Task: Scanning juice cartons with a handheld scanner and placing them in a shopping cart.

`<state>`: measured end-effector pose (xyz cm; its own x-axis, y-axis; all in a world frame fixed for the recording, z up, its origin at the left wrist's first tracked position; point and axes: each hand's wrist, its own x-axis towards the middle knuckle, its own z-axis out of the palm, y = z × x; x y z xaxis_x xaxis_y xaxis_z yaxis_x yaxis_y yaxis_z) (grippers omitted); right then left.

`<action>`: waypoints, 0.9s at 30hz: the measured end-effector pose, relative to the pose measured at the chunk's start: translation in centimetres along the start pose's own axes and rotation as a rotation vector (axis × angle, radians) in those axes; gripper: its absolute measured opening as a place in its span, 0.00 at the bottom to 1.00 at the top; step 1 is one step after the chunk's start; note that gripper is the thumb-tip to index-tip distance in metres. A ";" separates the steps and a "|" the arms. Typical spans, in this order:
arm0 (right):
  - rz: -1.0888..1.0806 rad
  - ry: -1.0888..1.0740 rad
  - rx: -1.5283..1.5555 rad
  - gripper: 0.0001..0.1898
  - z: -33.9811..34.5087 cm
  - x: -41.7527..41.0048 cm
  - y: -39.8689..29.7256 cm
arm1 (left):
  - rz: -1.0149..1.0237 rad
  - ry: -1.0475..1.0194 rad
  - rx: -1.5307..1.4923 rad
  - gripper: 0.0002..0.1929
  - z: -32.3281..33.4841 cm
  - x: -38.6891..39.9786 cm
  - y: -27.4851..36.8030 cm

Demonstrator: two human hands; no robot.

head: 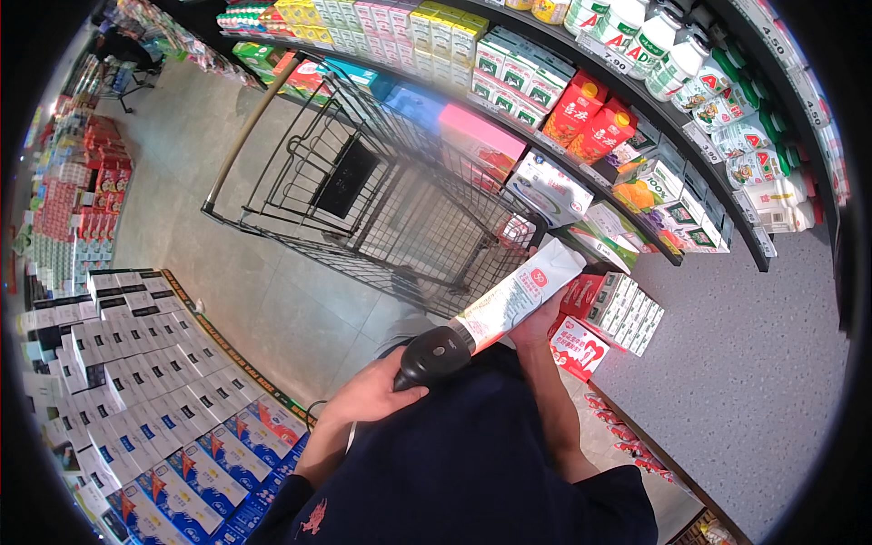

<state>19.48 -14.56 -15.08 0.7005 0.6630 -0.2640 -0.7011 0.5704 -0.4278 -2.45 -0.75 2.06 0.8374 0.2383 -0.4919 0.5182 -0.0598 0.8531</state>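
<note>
My left hand [371,388] is wrapped around a black handheld barcode scanner [436,354], in front of my dark shirt. A tall white drink carton [524,289] with a red emblem and printed writing is gripped in my right hand [541,317], whose fingers are partly hidden behind it. The scanner's head is up against, or very close to, the lower end of the carton; whether they touch I cannot tell. Just beyond both hands stands a black wire shopping cart [346,178], its basket partly covered by the carton.
Shelves [613,61] with drink cartons and white bottles [654,44] curve along the top and right. Red boxes [579,347] and small cartons [630,313] sit near my right hand. Stacked white boxes [136,361] fill the lower left. Another cart [126,85] stands far off on the tiled floor [197,136].
</note>
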 end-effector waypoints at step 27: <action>0.046 0.084 0.018 0.37 0.2 -0.8 0.2 | 0.093 0.458 -0.290 0.22 -0.3 1.6 -4.2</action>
<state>18.77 -14.91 -14.76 0.6759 0.6462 -0.3545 -0.7344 0.5495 -0.3985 -3.32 0.15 -2.33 0.6824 0.6460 -0.3419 0.3227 0.1535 0.9340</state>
